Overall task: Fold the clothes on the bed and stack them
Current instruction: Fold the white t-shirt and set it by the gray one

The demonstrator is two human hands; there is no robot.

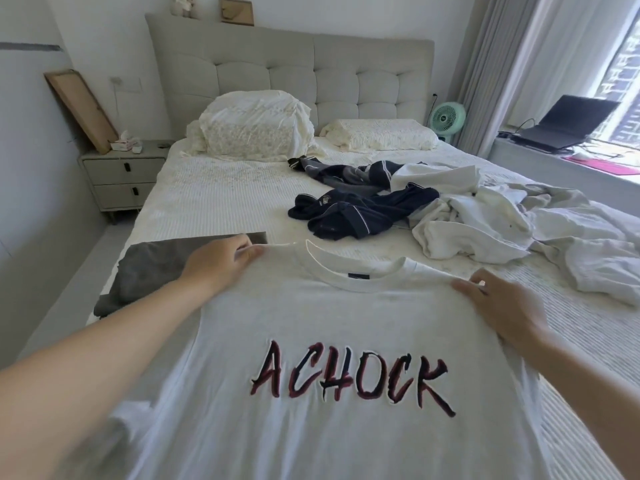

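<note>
A white T-shirt (332, 327) with dark red lettering is spread out in front of me, print side up, collar pointing toward the headboard. My left hand (221, 259) pinches its left shoulder and my right hand (502, 306) pinches its right shoulder. To the left lies a folded grey garment (152, 268), partly under the shirt and my left arm. Crumpled navy clothes (356, 209) lie mid-bed, with a heap of white garments (485, 216) to their right.
The bed (214, 199) has a ribbed white cover, two pillows (259, 126) and a padded headboard. A nightstand (121, 174) stands at the left. A green fan (446, 119), a laptop (568, 126) on the window sill and curtains are at the right.
</note>
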